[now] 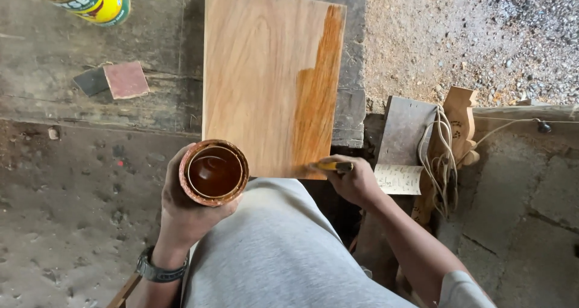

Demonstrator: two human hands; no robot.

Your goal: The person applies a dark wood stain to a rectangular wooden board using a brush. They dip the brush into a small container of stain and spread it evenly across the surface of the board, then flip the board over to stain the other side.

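Two hands are busy here. The left hand (184, 208) is wrapped around one open tin (214, 172) of dark brown stain, held just below the near edge of one wooden board (265, 79). The right hand (356, 181) is closed on one brush (332, 165) with a yellow handle, touching the board's near right corner, where a single darker stained strip runs up the right side. The board lies on a worn surface (60, 91), with a second tin (90, 0) and two sanding scraps (114, 80) well apart to the left.
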